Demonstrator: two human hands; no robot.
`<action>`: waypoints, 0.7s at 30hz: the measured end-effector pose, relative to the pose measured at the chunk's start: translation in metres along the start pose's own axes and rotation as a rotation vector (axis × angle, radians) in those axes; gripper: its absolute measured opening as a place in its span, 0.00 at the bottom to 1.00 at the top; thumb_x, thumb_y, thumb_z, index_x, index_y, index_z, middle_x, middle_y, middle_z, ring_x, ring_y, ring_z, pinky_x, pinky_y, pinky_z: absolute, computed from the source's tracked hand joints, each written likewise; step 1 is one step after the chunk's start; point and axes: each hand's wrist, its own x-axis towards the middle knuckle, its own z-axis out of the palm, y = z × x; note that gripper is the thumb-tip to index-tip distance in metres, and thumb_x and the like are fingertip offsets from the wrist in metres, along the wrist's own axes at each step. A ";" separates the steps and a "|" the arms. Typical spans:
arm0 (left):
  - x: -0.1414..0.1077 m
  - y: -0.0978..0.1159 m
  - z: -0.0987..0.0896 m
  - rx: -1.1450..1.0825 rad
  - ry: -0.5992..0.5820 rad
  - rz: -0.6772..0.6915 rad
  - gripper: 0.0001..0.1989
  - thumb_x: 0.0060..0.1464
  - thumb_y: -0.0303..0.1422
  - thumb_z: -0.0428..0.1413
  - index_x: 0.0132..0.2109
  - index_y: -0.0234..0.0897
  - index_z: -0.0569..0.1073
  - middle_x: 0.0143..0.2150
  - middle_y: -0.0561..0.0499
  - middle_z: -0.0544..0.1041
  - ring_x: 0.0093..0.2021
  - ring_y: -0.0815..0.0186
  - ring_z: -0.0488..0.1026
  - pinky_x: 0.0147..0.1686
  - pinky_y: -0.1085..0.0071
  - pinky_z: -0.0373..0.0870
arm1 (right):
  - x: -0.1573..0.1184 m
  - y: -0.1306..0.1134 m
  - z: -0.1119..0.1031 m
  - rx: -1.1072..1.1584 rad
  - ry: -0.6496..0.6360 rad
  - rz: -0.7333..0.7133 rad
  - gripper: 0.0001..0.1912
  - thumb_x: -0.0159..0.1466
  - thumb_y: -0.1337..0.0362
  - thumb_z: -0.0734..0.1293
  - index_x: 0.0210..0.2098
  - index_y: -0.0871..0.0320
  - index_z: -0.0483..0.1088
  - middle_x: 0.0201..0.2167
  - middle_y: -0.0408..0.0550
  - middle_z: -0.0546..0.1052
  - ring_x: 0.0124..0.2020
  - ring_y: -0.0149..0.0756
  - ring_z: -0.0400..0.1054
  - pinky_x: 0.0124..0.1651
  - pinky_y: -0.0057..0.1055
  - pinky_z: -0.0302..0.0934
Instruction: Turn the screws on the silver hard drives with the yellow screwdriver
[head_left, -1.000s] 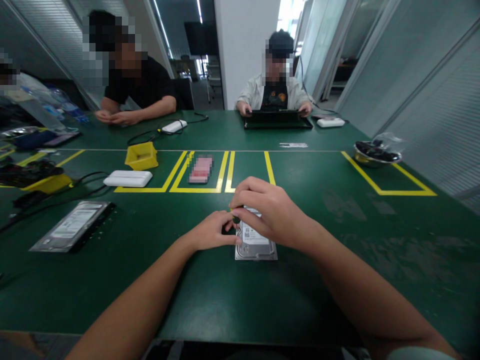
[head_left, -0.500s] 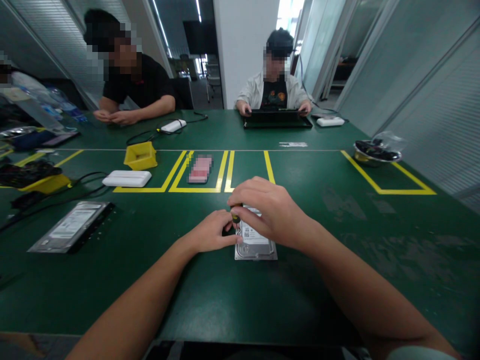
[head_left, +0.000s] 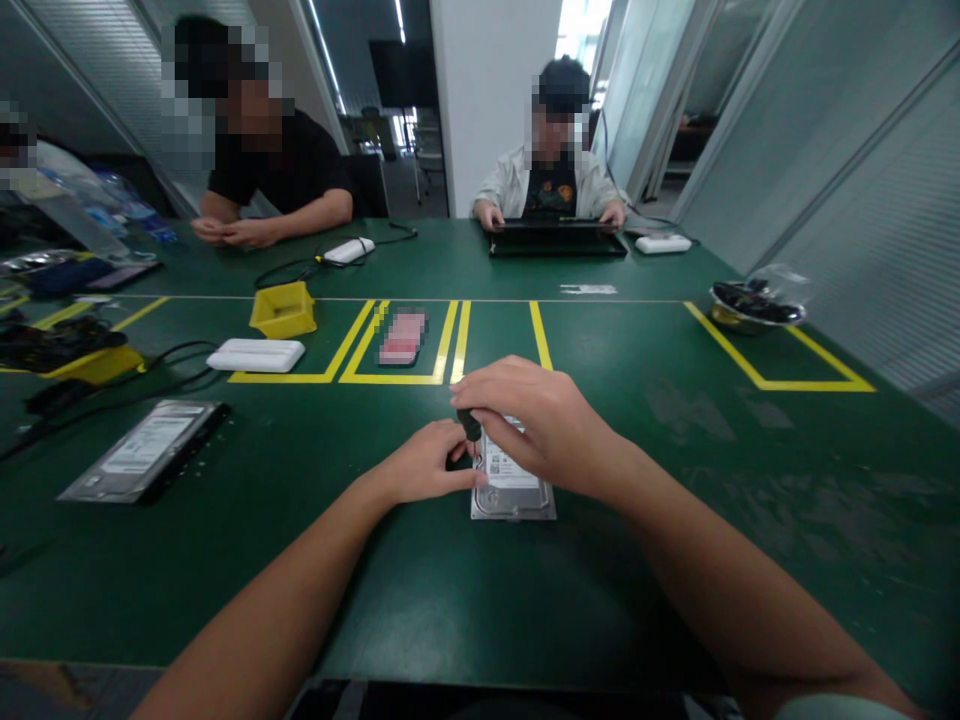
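Observation:
A silver hard drive [head_left: 514,498] with a white label lies flat on the green table in front of me. My right hand [head_left: 529,410] is above it, fingers and thumb closed round the dark handle of a small screwdriver [head_left: 470,425]. The screwdriver stands nearly upright, its thin shaft pointing down at the drive's left side; the exact spot under the tip is too small to make out. At the drive's left edge, my left hand [head_left: 429,462] grips it, with the thumb on its near left part and the fingers curled close to the shaft.
A second hard drive [head_left: 150,450] lies on the left, small bits beside it. Farther back are a white power strip [head_left: 255,355], a yellow bin [head_left: 283,310], a pink phone-like item [head_left: 403,337] and a filled metal bowl [head_left: 756,305]. Two people sit across the table; one holds a black panel [head_left: 556,238].
The screwdriver handle has turned in my right fingers: its yellow mark no longer shows. My right hand has shifted very slightly; my left hand and the hard drive stay in place.

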 end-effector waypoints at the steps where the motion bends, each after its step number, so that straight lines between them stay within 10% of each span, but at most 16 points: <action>1: 0.000 0.000 0.000 -0.003 0.003 -0.001 0.21 0.54 0.51 0.58 0.32 0.35 0.67 0.28 0.55 0.66 0.28 0.69 0.61 0.29 0.71 0.54 | 0.000 0.000 0.000 0.012 0.001 -0.008 0.12 0.66 0.74 0.59 0.43 0.61 0.72 0.44 0.52 0.79 0.48 0.37 0.72 0.54 0.40 0.64; 21: 0.000 -0.004 0.003 0.003 0.007 -0.020 0.22 0.52 0.52 0.58 0.31 0.35 0.67 0.27 0.55 0.65 0.28 0.69 0.61 0.27 0.72 0.53 | 0.000 0.000 0.002 -0.018 0.029 0.036 0.08 0.65 0.70 0.63 0.39 0.62 0.74 0.39 0.54 0.75 0.41 0.36 0.69 0.43 0.34 0.67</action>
